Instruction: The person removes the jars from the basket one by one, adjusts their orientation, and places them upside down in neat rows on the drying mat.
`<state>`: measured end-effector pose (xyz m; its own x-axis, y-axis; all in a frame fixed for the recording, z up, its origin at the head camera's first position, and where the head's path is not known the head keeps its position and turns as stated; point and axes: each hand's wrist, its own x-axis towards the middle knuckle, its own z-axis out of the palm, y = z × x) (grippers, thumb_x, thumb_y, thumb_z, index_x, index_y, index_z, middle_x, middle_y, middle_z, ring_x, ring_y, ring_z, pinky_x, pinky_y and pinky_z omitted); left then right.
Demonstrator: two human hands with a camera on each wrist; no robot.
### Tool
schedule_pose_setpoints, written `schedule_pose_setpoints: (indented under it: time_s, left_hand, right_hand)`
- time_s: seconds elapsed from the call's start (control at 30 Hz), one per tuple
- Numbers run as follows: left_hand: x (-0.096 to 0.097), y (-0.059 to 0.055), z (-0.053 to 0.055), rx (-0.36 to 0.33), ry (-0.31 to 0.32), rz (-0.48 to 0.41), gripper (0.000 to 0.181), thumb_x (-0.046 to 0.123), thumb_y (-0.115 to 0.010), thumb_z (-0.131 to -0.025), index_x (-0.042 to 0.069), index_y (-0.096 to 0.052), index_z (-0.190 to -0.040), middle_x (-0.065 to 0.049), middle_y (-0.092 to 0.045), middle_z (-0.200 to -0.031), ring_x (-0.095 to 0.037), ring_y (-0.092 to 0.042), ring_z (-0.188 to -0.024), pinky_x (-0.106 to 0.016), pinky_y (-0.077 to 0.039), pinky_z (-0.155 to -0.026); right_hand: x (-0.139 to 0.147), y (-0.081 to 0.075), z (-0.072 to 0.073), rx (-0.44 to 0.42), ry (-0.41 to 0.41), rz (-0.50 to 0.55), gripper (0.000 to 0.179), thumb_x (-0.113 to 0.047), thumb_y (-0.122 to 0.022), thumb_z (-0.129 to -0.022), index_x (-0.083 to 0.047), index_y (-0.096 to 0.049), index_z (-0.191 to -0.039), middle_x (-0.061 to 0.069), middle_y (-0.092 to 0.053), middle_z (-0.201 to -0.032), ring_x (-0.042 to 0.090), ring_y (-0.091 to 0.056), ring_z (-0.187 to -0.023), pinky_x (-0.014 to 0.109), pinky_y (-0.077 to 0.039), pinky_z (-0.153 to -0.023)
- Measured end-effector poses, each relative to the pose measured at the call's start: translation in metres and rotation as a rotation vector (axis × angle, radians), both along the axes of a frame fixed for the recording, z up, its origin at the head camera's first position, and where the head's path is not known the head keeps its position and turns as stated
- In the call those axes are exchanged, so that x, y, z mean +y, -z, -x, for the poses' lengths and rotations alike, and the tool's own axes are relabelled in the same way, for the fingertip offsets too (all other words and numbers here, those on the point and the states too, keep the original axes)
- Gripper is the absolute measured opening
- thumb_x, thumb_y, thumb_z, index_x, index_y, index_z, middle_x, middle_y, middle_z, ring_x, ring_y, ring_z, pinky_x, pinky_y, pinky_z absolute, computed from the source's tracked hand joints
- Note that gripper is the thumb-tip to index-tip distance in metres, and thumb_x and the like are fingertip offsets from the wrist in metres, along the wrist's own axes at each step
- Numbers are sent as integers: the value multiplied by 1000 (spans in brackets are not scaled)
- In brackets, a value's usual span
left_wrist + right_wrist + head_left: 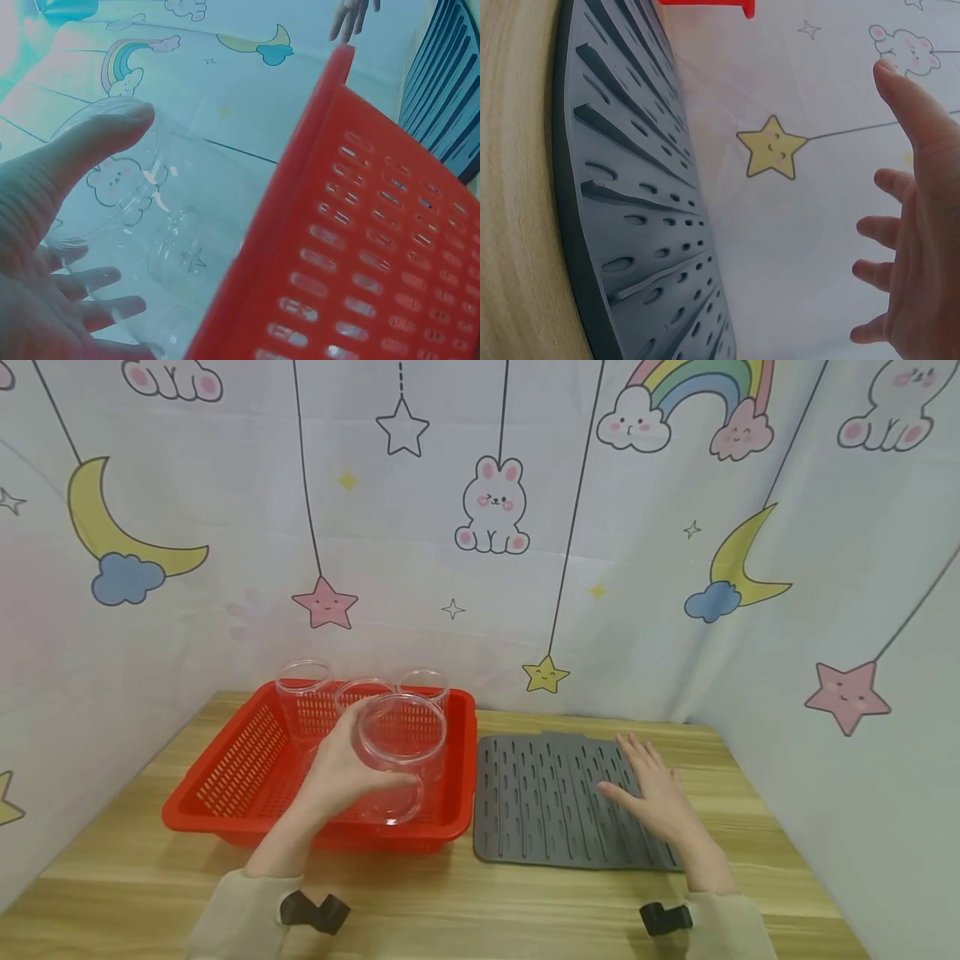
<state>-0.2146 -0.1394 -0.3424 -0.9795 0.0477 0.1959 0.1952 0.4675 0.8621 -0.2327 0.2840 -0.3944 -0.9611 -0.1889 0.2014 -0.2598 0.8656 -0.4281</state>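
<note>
"while you look at the left hand (352,770), tell me what it's doing."

"it's grasping a clear cup (402,752), thumb on the near side and fingers spread around the far side."

"and where is that cup?"

"at the right-hand part of the red basket (255,828), within its outline as the head view sees it. the cup's rim is uppermost. whether its bottom touches the basket floor, i can't tell."

"anything else in the basket?"

"three more clear cups: one at the back left (302,720), and two close together behind the held one, partly hidden by it and by the hand."

"what about the right hand (663,797)?"

"released, holding nothing. its fingers are parted and the thumb points off to the side. in the head view it's over the right part of a grey slotted mat (532,802); the right wrist view shows a gap between the two."

"where's the mat, then?"

"flat on the wood-grain table (525,910), just beside the basket on its right."

"and around all that?"

"a white cloth (420,535) behind, printed with rabbits, stars, moons and a rainbow. both arms have pale sleeves (243,917), with a small black piece at each wrist."
</note>
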Motion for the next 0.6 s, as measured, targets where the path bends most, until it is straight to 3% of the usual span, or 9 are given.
schedule_pose_setpoints:
  time_s: [0.3,0.47,0.6]
  left_hand:
    - [16,-19,-5,216,-45,-11,104,22,-90,-64,21,-32,-149,-7,-45,-145,-32,-45,-129,-56,-54,-89]
    - [30,-27,-6,347,-54,5,101,17,-91,-62,21,-36,-147,-6,-49,-141,-29,-46,-127,-57,-53,-91]
    - [44,-31,-5,446,-59,68,103,17,-92,-60,20,-38,-147,-6,-49,-143,-28,-45,-129,-57,-52,-94]
  right_hand:
    - [1,-1,2,104,-45,74,87,-40,-64,-92,-1,-19,-155,28,-23,-157,50,-23,-142,70,-22,-110]
    - [0,-2,3,110,-40,123,90,-37,-69,-89,-3,-18,-155,27,-24,-157,50,-25,-141,71,-24,-108]
    - [-2,-4,0,87,-19,155,94,-36,-72,-87,-5,-16,-156,26,-22,-158,50,-23,-142,71,-23,-109]
